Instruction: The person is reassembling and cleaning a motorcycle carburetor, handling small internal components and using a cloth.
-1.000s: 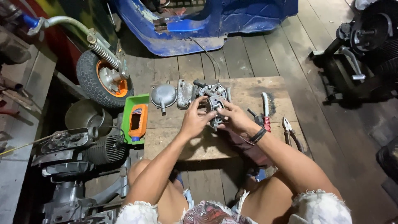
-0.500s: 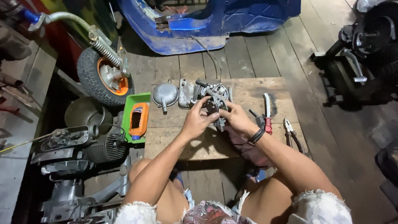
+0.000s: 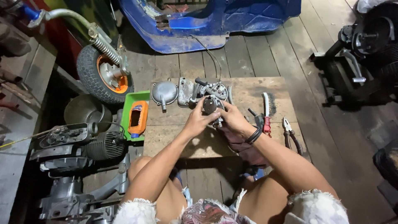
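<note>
**Both hands working a carburetor over a low board**

A plank floor [image 3: 257, 54] is carrying a low wooden table [image 3: 248, 89] in a cluttered workshop, with a blue scooter body [image 3: 215, 20] lying beyond it. The person is sitting at the near edge, holding a small metal carburetor [image 3: 210, 104] just above the middle of the table. The left hand [image 3: 198, 120] is gripping it from the left, fingers closed on its body; the right hand [image 3: 233, 120] is clamping it from the right, fingers wrapped around its lower part.

Doing this well probably means keeping the part low over the table, so anything that drops lands on wood, and steadying it with one hand while the other is working.

Other metal parts are crowding in just behind: a round cover [image 3: 164, 92] and an engine piece [image 3: 209, 88]. A wire brush [image 3: 267, 108] and pliers [image 3: 289, 132] are lying to the right, near the right forearm. A green tray [image 3: 126, 107] holding an orange bottle [image 3: 137, 118] is sitting at the left, with a wheel [image 3: 103, 74] and an engine block [image 3: 99, 145] on the floor. A rag [image 3: 240, 145] is lying under the right wrist.
</note>
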